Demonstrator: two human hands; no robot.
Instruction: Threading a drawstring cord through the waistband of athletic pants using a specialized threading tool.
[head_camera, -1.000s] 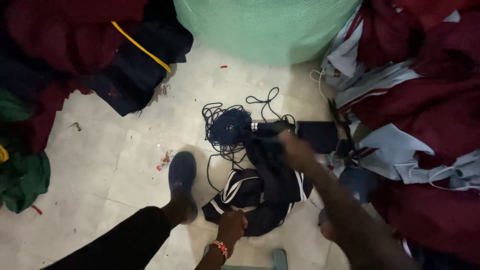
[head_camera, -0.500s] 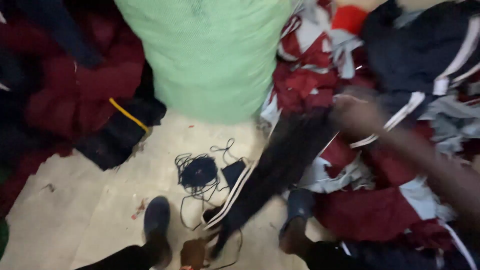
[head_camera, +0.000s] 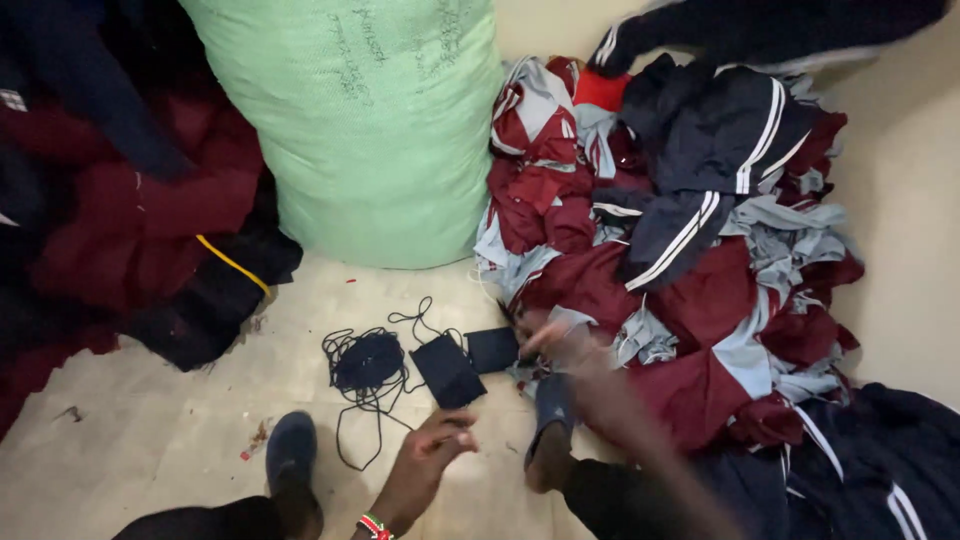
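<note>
Two dark fabric pieces (head_camera: 465, 362) flat on the floor (head_camera: 150, 440) beside tangled black cord (head_camera: 365, 365), handy between both feet: left hand (head_camera: 432, 447) loosely curled, empty, just below them; right hand (head_camera: 560, 340) blurred at the garment heap (head_camera: 690, 260) edge, grip unclear

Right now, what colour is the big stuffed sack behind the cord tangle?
Pale green sack, seen in the head view, standing behind the black cord tangle.
</note>
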